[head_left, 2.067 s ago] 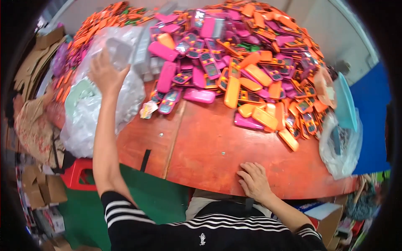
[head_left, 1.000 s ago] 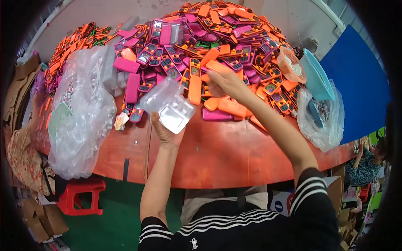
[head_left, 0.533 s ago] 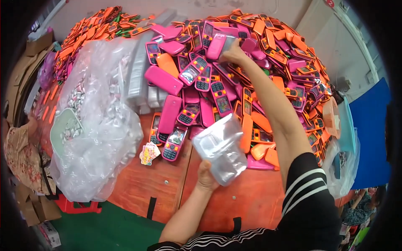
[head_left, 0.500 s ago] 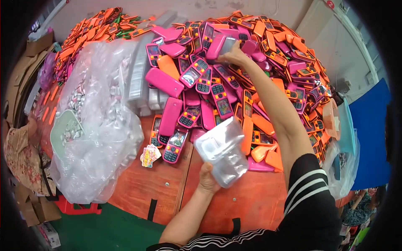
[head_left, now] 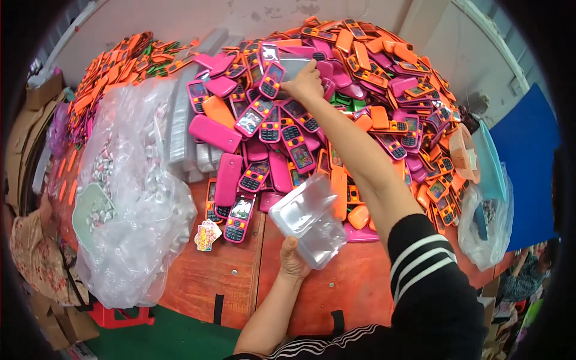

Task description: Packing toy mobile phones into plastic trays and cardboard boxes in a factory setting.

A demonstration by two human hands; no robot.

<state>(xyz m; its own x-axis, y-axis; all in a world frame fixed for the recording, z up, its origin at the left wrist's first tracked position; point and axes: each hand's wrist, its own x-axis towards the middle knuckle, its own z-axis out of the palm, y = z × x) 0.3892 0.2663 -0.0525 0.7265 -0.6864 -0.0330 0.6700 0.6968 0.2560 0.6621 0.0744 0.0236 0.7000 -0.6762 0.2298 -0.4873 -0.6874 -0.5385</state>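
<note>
My left hand (head_left: 294, 259) grips a clear plastic blister shell (head_left: 309, 219) by its lower edge, tilted above the near part of the table. My right hand (head_left: 307, 83) reaches far over the heap, thumb and fingers apart, above a greyish clear plastic piece (head_left: 293, 65) lying there. Close to its thumb is a pink toy phone (head_left: 272, 80) with its keypad up; whether they touch is unclear. Around lie many pink and orange toy phones, some face up, some face down, like the pink one (head_left: 215, 133) at the heap's left side.
Stacked clear shells (head_left: 183, 129) stand left of the heap. Farther left, a big clear bag (head_left: 135, 240) lies beside a pale green scoop (head_left: 90, 207) with small wrapped pieces. Printed cards (head_left: 207, 235) lie near the table front. An orange basket (head_left: 465, 155) stands at right.
The view has shifted slightly. My right hand has moved a little left across the heap. A pink phone beside it now shows its keypad, where a plain pink back showed before.
</note>
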